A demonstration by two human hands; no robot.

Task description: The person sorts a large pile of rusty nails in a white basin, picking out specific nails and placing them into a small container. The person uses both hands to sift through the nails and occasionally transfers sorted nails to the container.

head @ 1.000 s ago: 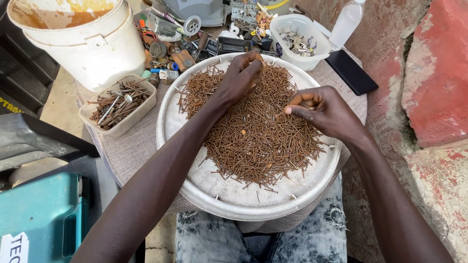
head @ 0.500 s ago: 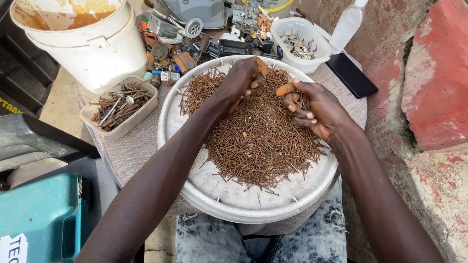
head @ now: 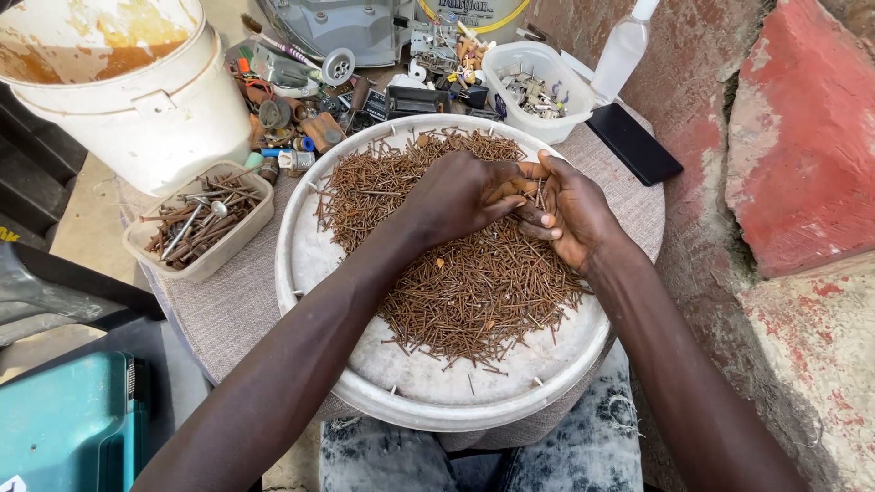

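Observation:
A round pale metal tray [head: 314, 273] rests on my lap and carries a heap of rusty brown nails [head: 465, 292]. My left hand [head: 456, 194] lies palm down on the far part of the heap, fingers stretched toward the right. My right hand [head: 572, 211] meets it from the right, fingertips touching the left hand's fingers over the nails. A few nails seem pinched between the two sets of fingers; which hand grips them is unclear.
A small beige tub [head: 202, 228] of larger rusty nails and screws sits left of the tray. A big white bucket [head: 137, 91], a clutter of small parts [head: 310, 100], a clear tub [head: 538, 87], a black phone [head: 633, 143] and a plastic bottle [head: 624, 46] lie beyond. A red wall [head: 802, 137] stands on the right.
Both hands have drawn together near the tray's far middle; the right hand moved left until its fingers met the left hand's. The view shifted slightly.

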